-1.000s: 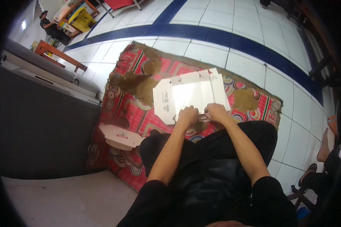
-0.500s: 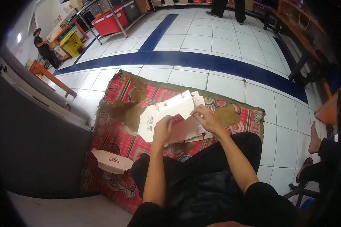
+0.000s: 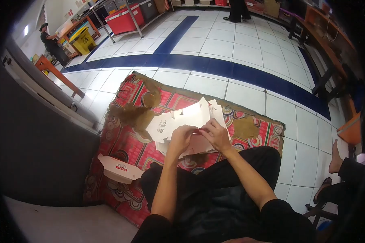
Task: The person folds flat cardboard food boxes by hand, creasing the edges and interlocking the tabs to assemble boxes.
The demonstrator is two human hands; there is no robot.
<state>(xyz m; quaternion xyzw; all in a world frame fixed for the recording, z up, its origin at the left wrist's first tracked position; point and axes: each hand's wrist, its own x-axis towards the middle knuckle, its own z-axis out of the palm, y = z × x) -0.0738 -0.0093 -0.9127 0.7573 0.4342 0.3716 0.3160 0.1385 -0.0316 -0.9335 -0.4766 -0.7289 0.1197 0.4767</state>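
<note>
A partly folded white paper box (image 3: pixel 190 115) lies in front of my crossed legs, its flaps standing up at the far side. Printing shows on its left end. My left hand (image 3: pixel 182 137) pinches the near edge of this box. Close beside it, my right hand (image 3: pixel 215 135) also has fingers closed on that edge, and the fingertips of both hands almost meet. Under the box are flat cardboard blanks (image 3: pixel 198 145), partly hidden by my hands. A folded paper box (image 3: pixel 119 169) with a red label sits to the left of my knee.
I sit on a worn red patterned mat (image 3: pixel 129 137) on white floor tiles. A dark panel (image 3: pixel 48 158) borders the left side. Another person's bare foot (image 3: pixel 335 158) is at the right. Farther off are a yellow bin (image 3: pixel 83 41), a red cooler box (image 3: pixel 121 20) and two standing people.
My hands have come closer together at the box's near edge, the right one moving down and inward. The box has shifted slightly, and its near panel is bent up between my fingers.
</note>
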